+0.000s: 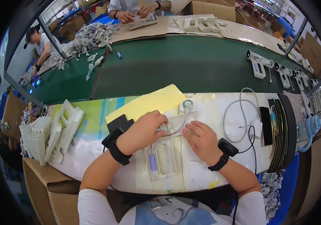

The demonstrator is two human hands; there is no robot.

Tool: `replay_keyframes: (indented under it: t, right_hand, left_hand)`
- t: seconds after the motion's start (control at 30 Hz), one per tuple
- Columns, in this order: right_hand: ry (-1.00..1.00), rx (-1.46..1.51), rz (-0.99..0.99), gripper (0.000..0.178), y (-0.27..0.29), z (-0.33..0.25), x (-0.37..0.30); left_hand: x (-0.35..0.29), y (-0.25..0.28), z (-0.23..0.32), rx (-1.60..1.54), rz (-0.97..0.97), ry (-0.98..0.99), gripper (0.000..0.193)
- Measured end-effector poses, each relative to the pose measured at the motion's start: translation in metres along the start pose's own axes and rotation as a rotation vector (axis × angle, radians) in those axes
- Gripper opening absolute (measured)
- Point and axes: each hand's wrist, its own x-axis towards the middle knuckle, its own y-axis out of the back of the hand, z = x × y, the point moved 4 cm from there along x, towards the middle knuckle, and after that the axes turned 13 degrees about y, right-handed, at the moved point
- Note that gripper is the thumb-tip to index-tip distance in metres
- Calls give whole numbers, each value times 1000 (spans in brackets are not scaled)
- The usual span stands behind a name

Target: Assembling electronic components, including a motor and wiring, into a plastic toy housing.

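While our hands meet over table (201, 176), white plastic case (173, 165) lies flat between them: top end by our fingertips, low end nearer us. Left hand (145, 129) curls thumb and finger near thin wire (177, 131); cannot tell if they pinch it. Right hand (204, 142) half bent, tips at case's right edge; grip, cannot tell. Purple tube (152, 162) sits in case, below left hand.

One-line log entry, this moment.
left hand: at white plastic housing; right hand: at housing's upper part; purple-blue cylinder: inside housing; flat yellow sheet: beyond left hand
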Motion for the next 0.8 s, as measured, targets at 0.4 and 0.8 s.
replay_keyframes:
  t: [0.4, 0.8]
  right_hand:
    - [-37, -7, 34, 21, 1, 8, 3]
    - [-43, -11, 32, 20, -2, 2, 0]
  left_hand:
    - [-65, -6, -9, 209, 288, 46, 38]
    - [-67, -9, -5, 320, 330, 25, 56]
